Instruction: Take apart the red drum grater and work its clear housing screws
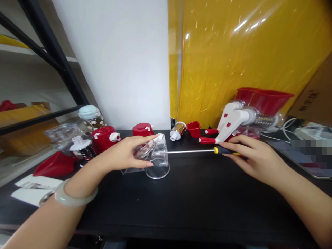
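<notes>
Clear housing (160, 159): prob. light, hard, slick

On the table (186, 204); stiff plastic, may crack if forced. Best held round the body, not rim. L hand (127, 152): grip part-open, thumb & forefinger spread round housing, holding it. R hand (250, 159): grip closed on handle of screwdriver (192, 151), right of housing, shaft reaching its side; handle prob. non-slip.

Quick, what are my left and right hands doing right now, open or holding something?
Left hand: holding the clear plastic part, thumb and fingers spread around it.
Right hand: closed on the screwdriver handle.
</notes>
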`<state>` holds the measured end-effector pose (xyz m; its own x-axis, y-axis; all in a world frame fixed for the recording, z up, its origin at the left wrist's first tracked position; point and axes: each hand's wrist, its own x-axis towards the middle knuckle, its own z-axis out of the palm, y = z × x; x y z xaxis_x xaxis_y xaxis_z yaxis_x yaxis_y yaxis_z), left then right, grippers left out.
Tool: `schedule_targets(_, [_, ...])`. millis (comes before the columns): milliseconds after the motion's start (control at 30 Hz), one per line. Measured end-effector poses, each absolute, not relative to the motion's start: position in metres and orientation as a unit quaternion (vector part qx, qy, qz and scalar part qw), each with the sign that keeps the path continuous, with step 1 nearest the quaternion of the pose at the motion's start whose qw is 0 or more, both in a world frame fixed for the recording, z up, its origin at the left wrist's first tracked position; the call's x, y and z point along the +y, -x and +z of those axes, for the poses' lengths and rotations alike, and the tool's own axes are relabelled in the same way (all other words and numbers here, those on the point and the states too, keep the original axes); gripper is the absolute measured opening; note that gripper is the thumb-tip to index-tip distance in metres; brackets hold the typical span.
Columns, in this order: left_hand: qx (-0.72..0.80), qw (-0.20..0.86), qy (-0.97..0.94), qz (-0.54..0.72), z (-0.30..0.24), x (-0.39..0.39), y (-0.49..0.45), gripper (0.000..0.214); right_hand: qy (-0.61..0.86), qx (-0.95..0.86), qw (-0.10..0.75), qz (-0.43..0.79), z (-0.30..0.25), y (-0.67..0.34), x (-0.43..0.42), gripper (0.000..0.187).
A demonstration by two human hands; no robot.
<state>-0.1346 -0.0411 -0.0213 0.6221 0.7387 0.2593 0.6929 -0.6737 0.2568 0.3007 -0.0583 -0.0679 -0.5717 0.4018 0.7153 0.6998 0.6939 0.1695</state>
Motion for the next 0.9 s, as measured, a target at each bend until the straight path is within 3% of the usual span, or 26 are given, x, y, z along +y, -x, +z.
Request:
schedule_targets(167, [0.399,0.065,-0.898,0.172,-0.0212,-0.0408,0.1344,0.089,0.296,-0.835,0.340,-0.315,-0.0671,-0.2976,-0.0614,0.028])
schedule_targets(467, [0.408,0.072,-0.892,0.179,-0.0217,-0.0393,0.1348,0.089,0.318,-0.855,0.338,-0.233,-0.0636,-0.2952,-0.0611,0.049])
schedule_targets(733, [0.407,0.067,-0.894,0.176,-0.0223,-0.0396,0.1353,0.089,0.295,-0.833,0.357,-0.302,-0.0644,-0.2968,-0.0575,0.036])
schedule_targets(900, [0.404,0.068,-0.894,0.184,-0.0239,-0.0393,0.1363,0.090,0.320,-0.798,0.373,-0.348,-0.0597,-0.2971,-0.0619,0.058])
